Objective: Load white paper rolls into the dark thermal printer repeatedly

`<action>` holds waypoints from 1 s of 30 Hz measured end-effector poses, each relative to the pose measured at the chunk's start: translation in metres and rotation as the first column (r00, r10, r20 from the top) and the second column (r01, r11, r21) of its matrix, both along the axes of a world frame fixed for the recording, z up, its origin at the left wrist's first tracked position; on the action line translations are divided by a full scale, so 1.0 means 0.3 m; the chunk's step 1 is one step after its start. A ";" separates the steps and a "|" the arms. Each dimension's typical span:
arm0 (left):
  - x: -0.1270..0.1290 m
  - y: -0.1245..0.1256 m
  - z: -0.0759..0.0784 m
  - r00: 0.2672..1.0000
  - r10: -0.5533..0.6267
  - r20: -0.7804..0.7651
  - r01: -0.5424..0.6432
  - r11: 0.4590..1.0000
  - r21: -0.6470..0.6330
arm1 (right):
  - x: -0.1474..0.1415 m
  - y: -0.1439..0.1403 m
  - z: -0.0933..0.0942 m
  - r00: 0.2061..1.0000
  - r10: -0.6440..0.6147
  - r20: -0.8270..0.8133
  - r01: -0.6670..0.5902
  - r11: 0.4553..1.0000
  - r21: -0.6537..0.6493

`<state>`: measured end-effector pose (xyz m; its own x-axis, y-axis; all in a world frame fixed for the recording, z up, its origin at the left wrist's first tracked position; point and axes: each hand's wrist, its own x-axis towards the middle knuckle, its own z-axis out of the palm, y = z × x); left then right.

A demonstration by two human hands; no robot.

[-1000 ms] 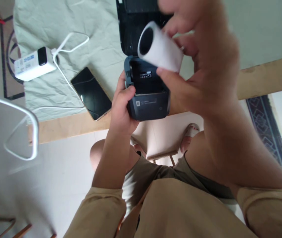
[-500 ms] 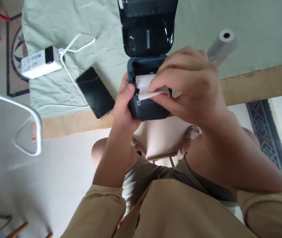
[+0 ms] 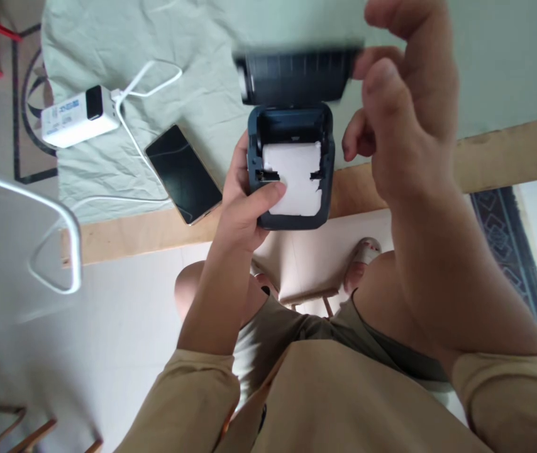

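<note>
A dark blue-grey portable thermal printer (image 3: 328, 189) is held in my left hand (image 3: 244, 204), fingers around its left side. The left thumb lies on a strip of white paper (image 3: 299, 195), which runs from the roll compartment over the printer's front face and has a ragged right edge. Above the compartment, the printer's black lid (image 3: 297, 75) is raised and blurred. At the lid's right edge is my right hand (image 3: 405, 107), its fingers apart, one fingertip at or very near the lid. Whether it touches cannot be made out.
A smartphone (image 3: 183, 173) lies by the table edge, left of the printer. Farther left are a white power bank (image 3: 77, 117) and its white cable (image 3: 131, 135). Green cloth (image 3: 499, 69) covers the table, with a bare wooden edge (image 3: 504, 154) at the front.
My right hand has let go of the paper and moved up to the lid, which has tilted toward the printer. My left thumb has moved onto the paper. The spare paper roll is now hidden.
</note>
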<state>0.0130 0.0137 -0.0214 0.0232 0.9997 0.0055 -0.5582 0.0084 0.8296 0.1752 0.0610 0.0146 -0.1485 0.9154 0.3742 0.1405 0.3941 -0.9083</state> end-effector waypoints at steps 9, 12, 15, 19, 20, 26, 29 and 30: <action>0.010 -0.015 0.018 0.997 0.016 0.070 -0.015 1.000 -0.021 | -0.013 0.002 -0.028 0.949 0.187 0.255 -0.172 0.982 -0.079; 0.017 -0.016 0.021 0.996 0.051 0.071 -0.050 0.999 -0.017 | -0.032 -0.005 -0.043 0.938 0.322 0.127 -0.298 0.939 -0.174; 0.020 -0.016 0.022 0.996 0.075 0.054 -0.074 0.997 -0.023 | -0.048 -0.016 -0.053 0.930 0.368 -0.008 -0.363 0.913 -0.185; 0.017 -0.016 0.024 0.997 0.061 0.053 -0.059 0.997 -0.039 | -0.053 -0.028 -0.058 0.935 0.349 -0.066 -0.355 0.908 -0.222; 0.017 -0.016 0.026 0.997 0.058 0.046 -0.056 0.997 -0.050 | -0.052 -0.030 -0.058 0.934 0.350 -0.074 -0.358 0.904 -0.232; 0.030 -0.021 0.047 0.996 0.091 -0.001 -0.091 0.990 -0.112 | -0.046 -0.029 -0.052 0.951 0.309 -0.029 -0.304 0.912 -0.276; 0.033 -0.022 0.054 0.995 0.103 0.007 -0.101 0.987 -0.129 | -0.049 -0.030 -0.051 0.954 0.300 0.004 -0.289 0.922 -0.257; 0.032 -0.021 0.054 0.995 0.099 0.020 -0.095 0.987 -0.132 | -0.051 -0.030 -0.051 0.955 0.296 0.021 -0.281 0.924 -0.259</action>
